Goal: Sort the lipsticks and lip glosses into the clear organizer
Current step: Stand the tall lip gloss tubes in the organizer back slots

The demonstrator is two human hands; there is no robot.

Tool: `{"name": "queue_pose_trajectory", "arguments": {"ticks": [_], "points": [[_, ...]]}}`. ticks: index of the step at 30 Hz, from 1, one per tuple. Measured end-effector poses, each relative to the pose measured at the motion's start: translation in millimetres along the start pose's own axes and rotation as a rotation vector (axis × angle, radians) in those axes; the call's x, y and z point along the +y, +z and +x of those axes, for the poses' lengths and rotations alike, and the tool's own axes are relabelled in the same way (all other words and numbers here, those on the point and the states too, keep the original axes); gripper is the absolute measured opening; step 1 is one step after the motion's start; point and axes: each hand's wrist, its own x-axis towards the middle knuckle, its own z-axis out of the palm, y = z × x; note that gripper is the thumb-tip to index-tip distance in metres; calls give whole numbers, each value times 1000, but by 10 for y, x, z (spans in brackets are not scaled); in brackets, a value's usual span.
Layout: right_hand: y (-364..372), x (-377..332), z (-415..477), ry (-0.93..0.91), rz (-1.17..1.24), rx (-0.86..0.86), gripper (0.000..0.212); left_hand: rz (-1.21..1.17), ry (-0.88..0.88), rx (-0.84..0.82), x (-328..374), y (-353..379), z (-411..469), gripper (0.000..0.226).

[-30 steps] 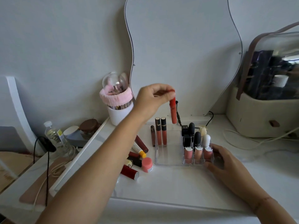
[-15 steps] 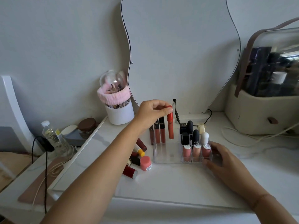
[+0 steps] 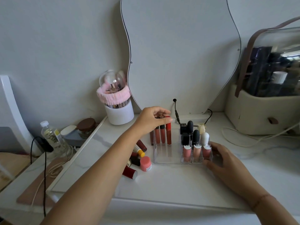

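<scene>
Glossy clear plastic organizer (image 3: pixel 167 157)

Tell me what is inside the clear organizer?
The clear organizer holds three tall lip glosses at the left and lipsticks at the right. The left hand covers the gloss caps.

Loose lipsticks (image 3: pixel 138 158) left of organizer (image 3: pixel 165 159)

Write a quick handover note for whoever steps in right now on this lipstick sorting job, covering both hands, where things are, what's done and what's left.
Left hand: pinching the cap of the red lip gloss, which stands in the clear organizer beside two other glosses.
Right hand: steadying the organizer's right side, holding nothing.
Done: three glosses in the open left section; small compartments on the right are filled with lipsticks.
Left: release the red gloss, then sort the loose pile lying left of the organizer.
</scene>
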Motion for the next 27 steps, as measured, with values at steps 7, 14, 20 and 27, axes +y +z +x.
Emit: {"name": "queue_pose_trajectory", "arguments": {"ticks": [7,14,20,27], "points": [[-12,-29,-11,-3,-19,-4,52,32,-209,250,-373,-369,168,34],[-23,-79,-19,-11,7,20,54,456,-406,-47,-849,-214,402,31],[-17,-131,-22,17,-37,9,53,403,-380,-99,-984,-223,508,34],[-7,-209,-16,47,-71,-10,53,300,-376,-70,-1125,-309,542,35]]}}
